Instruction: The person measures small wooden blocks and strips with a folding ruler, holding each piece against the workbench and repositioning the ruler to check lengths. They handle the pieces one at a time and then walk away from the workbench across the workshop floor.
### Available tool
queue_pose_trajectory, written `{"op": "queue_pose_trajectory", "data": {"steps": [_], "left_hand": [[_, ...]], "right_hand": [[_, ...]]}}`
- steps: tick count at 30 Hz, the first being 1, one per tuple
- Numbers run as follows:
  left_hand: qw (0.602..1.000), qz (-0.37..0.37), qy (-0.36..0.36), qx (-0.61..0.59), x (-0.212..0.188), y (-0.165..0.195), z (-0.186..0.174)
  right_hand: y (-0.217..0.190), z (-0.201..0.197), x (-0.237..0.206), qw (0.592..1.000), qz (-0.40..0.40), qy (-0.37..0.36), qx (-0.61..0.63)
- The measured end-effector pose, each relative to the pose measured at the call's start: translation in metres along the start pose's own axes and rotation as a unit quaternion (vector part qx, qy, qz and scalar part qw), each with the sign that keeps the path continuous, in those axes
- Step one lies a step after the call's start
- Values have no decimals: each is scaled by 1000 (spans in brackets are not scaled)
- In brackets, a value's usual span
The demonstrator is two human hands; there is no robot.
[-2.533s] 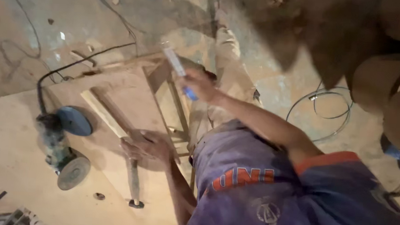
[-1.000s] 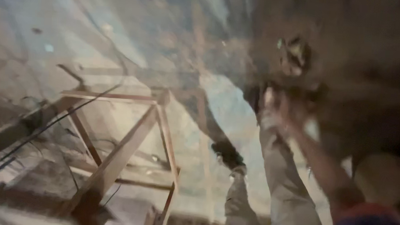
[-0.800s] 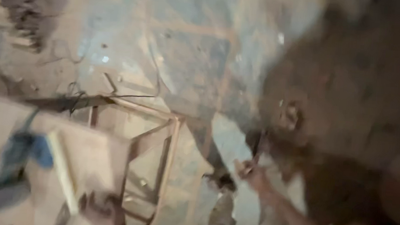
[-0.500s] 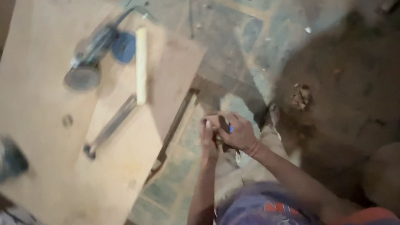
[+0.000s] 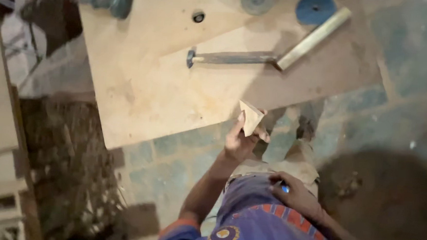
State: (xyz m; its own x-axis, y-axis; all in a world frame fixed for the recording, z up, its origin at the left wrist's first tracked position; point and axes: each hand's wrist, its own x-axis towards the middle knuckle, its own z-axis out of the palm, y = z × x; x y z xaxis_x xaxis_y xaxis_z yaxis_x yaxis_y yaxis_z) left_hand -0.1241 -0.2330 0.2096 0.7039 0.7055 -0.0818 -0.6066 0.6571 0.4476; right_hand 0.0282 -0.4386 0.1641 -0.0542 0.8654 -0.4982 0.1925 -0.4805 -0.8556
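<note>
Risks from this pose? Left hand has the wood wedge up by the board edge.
1. The left hand pinches the small triangular wood block only by fingertips; it may slip and drop to the floor.
2. The right hand holds a small blue-tipped thing against the shirt, so it is not free to steady the plywood sheet.
3. The hammer lies close to the sheet's edge; a bump might knock it off toward the feet.

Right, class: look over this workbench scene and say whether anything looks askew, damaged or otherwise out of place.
Nothing looks damaged. The large plywood sheet lies skewed, one corner jutting past the floor tiles. The left hand holds a small triangular wooden offcut at its edge; the right hand grips a small blue object against the shirt.
</note>
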Motion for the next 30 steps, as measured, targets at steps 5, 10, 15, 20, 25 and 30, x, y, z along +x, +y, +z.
{"op": "queue_pose_trajectory", "data": {"steps": [5,10,15,20,25,30], "left_hand": [[998,47,-18,37,46,-21,37],[989,23,51,136,124,-79,83],[942,-2,173,287,209,-161,124],[938,-8,232,257,240,-202,137],[951,29,289,110,229,-177,121],[954,25,294,53,210,-125,89]], "right_hand": [[24,-85,14,990,-104,-45,-81],[-12,-252,60,984,-129,-67,101],[-85,-389,78,989,-145,12,-16],[-141,-429,127,863,-443,-49,-238],[-171,-396,150,864,-426,-93,-250],[-185,-333,161,882,-375,-120,-258]]}}
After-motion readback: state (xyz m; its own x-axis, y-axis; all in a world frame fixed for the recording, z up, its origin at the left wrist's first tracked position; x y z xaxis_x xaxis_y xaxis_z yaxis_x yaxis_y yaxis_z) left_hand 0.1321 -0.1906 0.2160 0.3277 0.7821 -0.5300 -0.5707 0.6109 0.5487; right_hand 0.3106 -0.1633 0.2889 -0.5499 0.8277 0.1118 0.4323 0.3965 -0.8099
